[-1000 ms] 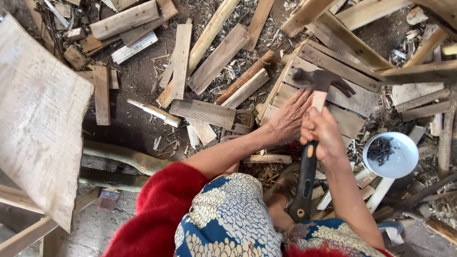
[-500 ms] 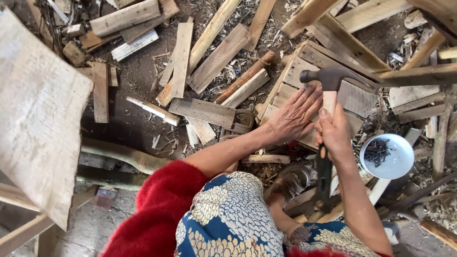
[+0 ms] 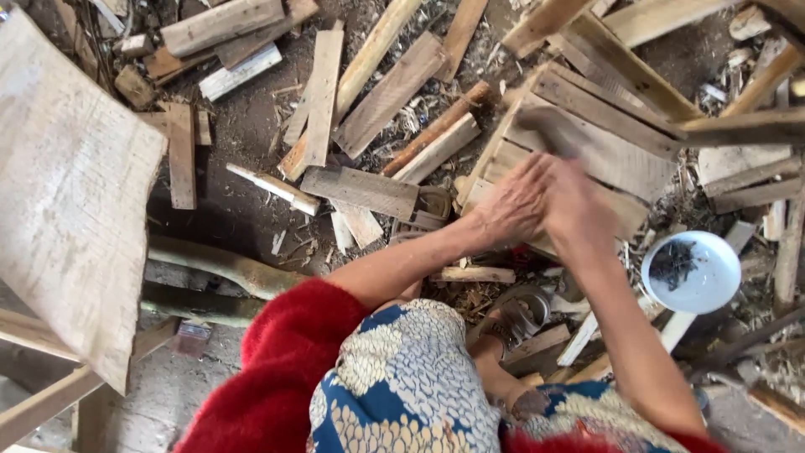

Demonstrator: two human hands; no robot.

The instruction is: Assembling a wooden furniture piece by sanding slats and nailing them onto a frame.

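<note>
Half a second on, the hammer [image 3: 549, 132] is swung down to a blur over the slatted wooden frame [image 3: 604, 155]. Right hand [image 3: 579, 210] wraps its handle; left hand [image 3: 513, 204], fingers spread, steadies the frame. Head-heavy and stiff, it suits a low grip. At four o'clock sits a white bowl [image 3: 713, 285] of nails.

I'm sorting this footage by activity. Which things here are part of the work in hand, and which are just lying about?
In use:
left hand
right hand
blurred dark hammer
slatted wooden pallet frame
white round bowl of small dark nails

Lying about:
loose grey wooden offcuts
large pale flat board
rough brown log
</note>
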